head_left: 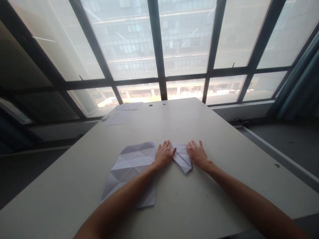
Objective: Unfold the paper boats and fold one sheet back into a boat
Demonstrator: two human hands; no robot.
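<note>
A small piece of folded white paper [183,158] lies on the white table, with diagonal fold edges across it and a blunt point toward me. My left hand [164,154] rests on its left side, palm down, fingers stretched away from me and the thumb on the paper. On the right side lies my right hand [196,153], also flat with fingers extended, covering that edge. Left of my left hand is a larger creased white sheet [136,159], opened out with a grid of folds. My left forearm passes over its lower part.
The white table [214,199] reaches toward large windows [185,36] with dark frames. Several white sheets [117,118] lie at its far left corner. Small dark holes [151,105] mark the far end. A blue curtain [290,83] hangs at the right.
</note>
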